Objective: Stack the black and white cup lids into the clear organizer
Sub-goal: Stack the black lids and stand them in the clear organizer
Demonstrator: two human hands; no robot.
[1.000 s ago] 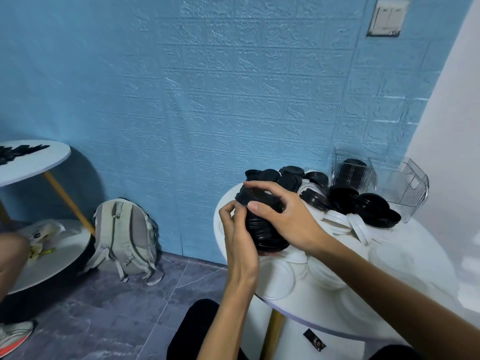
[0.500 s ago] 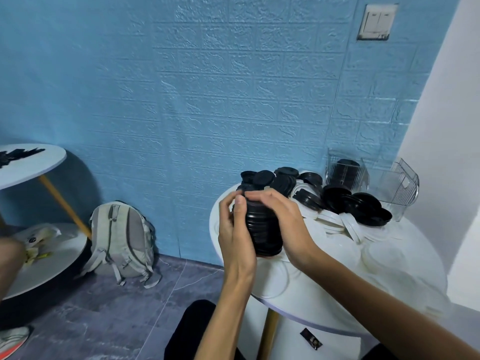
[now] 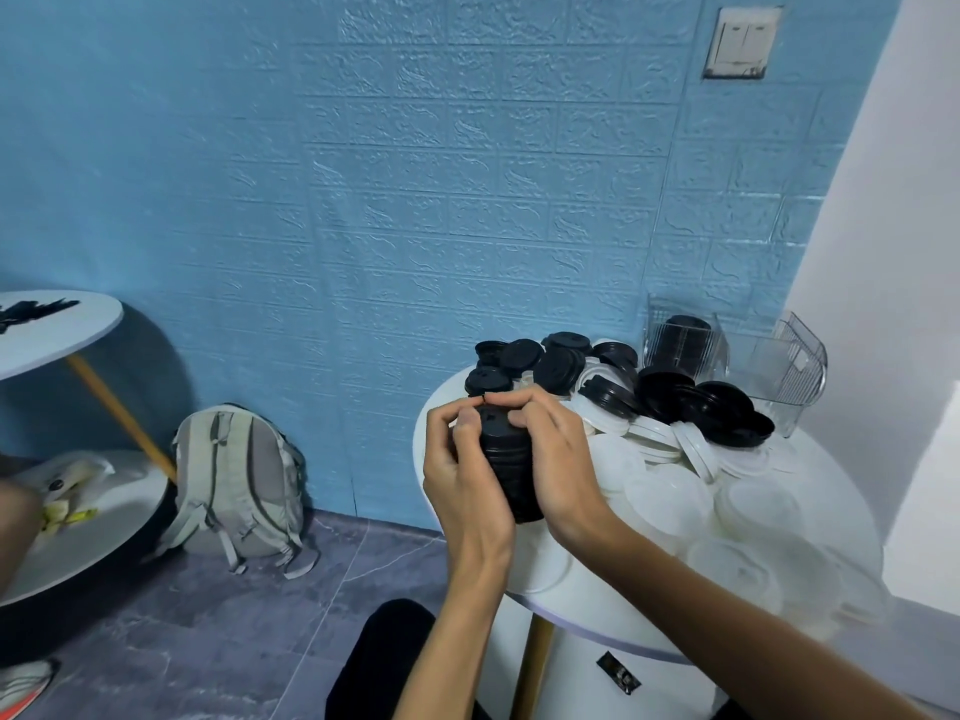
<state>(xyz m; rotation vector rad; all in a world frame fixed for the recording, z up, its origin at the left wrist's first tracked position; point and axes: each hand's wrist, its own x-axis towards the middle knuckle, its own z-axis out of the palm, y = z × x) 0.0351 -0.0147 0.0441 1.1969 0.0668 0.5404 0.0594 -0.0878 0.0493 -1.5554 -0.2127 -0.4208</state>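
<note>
Black plastic, thin and light: the stack of black lids (image 3: pixel 511 467) sits pressed between your two hands, just above the near-left edge of the round white table (image 3: pixel 613 623). Your left hand (image 3: pixel 462 485) curls round its left side with the thumb up near the top lid; your right hand (image 3: pixel 558 470) wraps the right side, fingers hooked over the top rim. Both hands grip it.

Each lid looks stiff enough at the rim but smooth, so the column will likely shear sideways if you squeeze only the middle. Keep one hand capping the top and the other supporting the bottom lid, and carry it as one block.

The clear organizer (image 3: pixel 685 340) stands at the far side of the table by the wall, already holding some black lids; a second clear bin (image 3: pixel 792 368) stands just to its right. Loose black lids (image 3: pixel 719 407) and white lids (image 3: pixel 665 498) lie heaped between you and them, so you will probably need to lift over the pile.
</note>
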